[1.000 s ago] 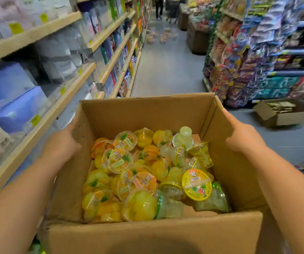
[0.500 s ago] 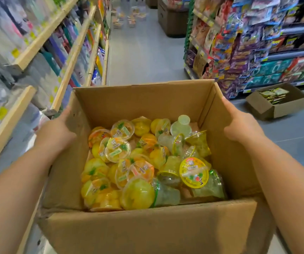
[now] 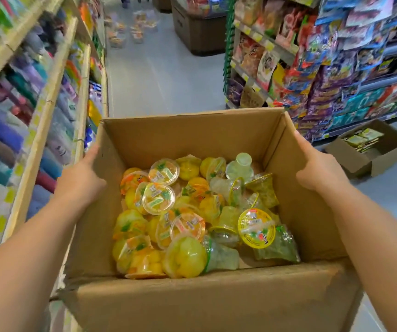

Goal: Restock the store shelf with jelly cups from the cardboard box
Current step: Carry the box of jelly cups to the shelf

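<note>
Cardboard is filling the lower middle of the view: an open cardboard box (image 3: 192,305) is being held up in a store aisle, its flaps standing open. The left hand (image 3: 80,180) is pressing flat against the outside of the box's left wall, fingers closed around the wall's edge. The right hand (image 3: 317,168) is gripping the right wall the same way, thumb lying along the top rim. Jelly cups (image 3: 192,216) are lying jumbled on the box floor, yellow and orange ones crowding the left side and near edge, pale green ones sitting toward the right wall. Wooden store shelves (image 3: 46,109) are running along the left, just beside the box. A second, smaller cardboard box (image 3: 372,161) is sitting on the grey floor (image 3: 164,75) at the right, near the snack racks (image 3: 336,68).
</note>
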